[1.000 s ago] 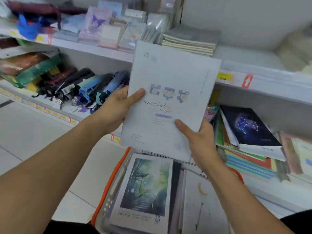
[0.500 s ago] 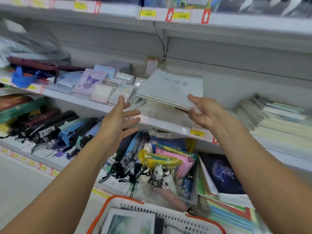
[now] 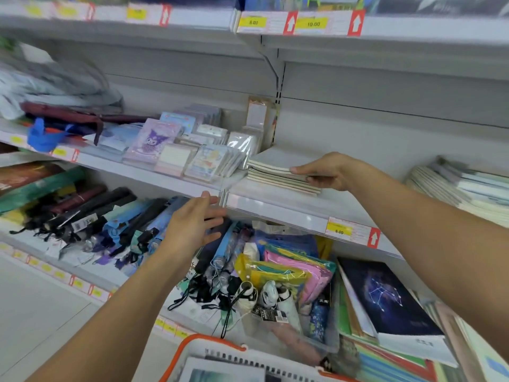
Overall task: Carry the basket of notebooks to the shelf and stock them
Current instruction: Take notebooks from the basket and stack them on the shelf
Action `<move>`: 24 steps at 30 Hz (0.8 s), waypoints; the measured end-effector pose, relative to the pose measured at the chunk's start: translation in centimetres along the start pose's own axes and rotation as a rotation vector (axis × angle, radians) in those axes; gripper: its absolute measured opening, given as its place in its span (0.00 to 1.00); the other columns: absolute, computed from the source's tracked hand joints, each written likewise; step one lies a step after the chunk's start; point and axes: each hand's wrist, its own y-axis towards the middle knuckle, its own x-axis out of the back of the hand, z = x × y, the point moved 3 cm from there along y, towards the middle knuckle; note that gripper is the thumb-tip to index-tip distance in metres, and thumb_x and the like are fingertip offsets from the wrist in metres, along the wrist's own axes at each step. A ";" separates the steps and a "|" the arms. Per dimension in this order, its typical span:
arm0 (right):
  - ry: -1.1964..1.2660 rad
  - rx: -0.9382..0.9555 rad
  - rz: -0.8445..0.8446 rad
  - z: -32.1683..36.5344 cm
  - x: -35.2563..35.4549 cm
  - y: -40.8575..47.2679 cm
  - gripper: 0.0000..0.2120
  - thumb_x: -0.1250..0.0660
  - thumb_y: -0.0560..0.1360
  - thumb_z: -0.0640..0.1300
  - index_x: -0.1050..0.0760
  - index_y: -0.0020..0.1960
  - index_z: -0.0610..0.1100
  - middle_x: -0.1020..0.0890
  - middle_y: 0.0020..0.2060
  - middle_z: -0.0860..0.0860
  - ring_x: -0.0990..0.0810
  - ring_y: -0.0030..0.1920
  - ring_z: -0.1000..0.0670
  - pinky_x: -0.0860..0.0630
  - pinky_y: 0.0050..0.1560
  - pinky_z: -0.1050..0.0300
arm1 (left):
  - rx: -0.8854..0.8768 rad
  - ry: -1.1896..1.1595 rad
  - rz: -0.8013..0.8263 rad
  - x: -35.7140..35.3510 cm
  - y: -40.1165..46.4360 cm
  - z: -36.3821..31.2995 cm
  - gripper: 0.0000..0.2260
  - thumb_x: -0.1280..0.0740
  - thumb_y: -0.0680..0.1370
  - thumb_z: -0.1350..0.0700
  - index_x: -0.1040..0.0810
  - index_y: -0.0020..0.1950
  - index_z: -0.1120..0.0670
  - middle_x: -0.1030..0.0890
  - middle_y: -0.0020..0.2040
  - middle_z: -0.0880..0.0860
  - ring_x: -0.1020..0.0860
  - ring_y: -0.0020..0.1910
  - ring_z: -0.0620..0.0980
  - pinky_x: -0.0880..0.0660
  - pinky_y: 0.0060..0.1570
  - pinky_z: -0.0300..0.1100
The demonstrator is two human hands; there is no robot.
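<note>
In the head view, we stand at the stationery shelf with our right hand reaching to the stack of notebooks on the middle tier, fingers curled round the near right corner of the upper books and thumb lying on top. Our left hand hovers below and to the left of the stack, in front of the shelf edge, fingers spread and loose, holding nothing. The basket, with its orange rim, sits below both forearms at the bottom of the frame, and spiral-bound notebooks show inside it, so we judge the stocking only partly done. The step in hand looks like seating the top book squarely on the pile. To do it well, we would keep the right hand pinching lightly at the corner and nudge the spines flush with those beneath, bringing the left hand up to steady the far left edge of the stack, which lies just beside the small packets. Those packets lean close, and a hard push leftward could shove the pile into them. Beyond the right forearm a second, larger pile of books rests well apart, out of the way. Under the left hand, folded umbrellas crowd the lower tier.
</note>
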 end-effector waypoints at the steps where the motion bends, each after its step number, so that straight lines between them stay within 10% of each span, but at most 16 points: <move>1: -0.087 0.002 -0.038 -0.1 0.1 0.2 0.18 0.18 0.64 0.44 0.24 0.46 0.41 0.21 0.45 0.46 0.25 0.39 0.52 0.21 0.38 0.63 | 0.000 0.013 -0.004 0.0 -0.1 0.2 0.14 0.42 0.82 0.44 0.22 0.56 0.50 0.16 0.51 0.52 0.19 0.54 0.50 0.21 0.56 0.50; 9: -0.623 0.037 -0.181 0.5 1.3 2.2 0.33 0.18 0.57 0.63 0.38 0.37 0.45 0.34 0.34 0.49 0.36 0.30 0.50 0.36 0.27 0.57 | -0.028 0.056 -0.040 -0.2 -0.8 0.8 0.11 0.40 0.82 0.49 0.21 0.55 0.51 0.16 0.51 0.52 0.18 0.52 0.50 0.21 0.47 0.43; 13: -0.727 0.008 -0.134 0.6 1.8 3.4 0.41 0.23 0.61 0.67 0.27 0.60 0.39 0.22 0.55 0.43 0.21 0.48 0.45 0.21 0.39 0.55 | -0.037 0.095 -0.005 -0.1 -0.7 1.4 0.08 0.39 0.82 0.50 0.22 0.54 0.50 0.17 0.52 0.52 0.18 0.53 0.49 0.21 0.46 0.42; 19: -0.825 0.120 -0.137 -0.5 1.0 2.5 0.43 0.33 0.73 0.66 0.41 0.76 0.40 0.32 0.72 0.41 0.27 0.63 0.40 0.20 0.54 0.46 | 0.034 0.147 0.028 -0.2 -1.0 2.3 0.09 0.39 0.82 0.50 0.22 0.56 0.52 0.17 0.53 0.54 0.19 0.51 0.50 0.20 0.47 0.45; 24: -0.555 0.729 -0.633 -4.2 -2.7 -8.4 0.26 0.35 0.77 0.60 0.29 0.65 0.42 0.23 0.61 0.45 0.23 0.58 0.47 0.29 0.54 0.57 | 0.191 0.603 0.235 0.1 -2.2 4.8 0.12 0.38 0.81 0.46 0.24 0.51 0.54 0.19 0.50 0.55 0.20 0.46 0.52 0.22 0.45 0.47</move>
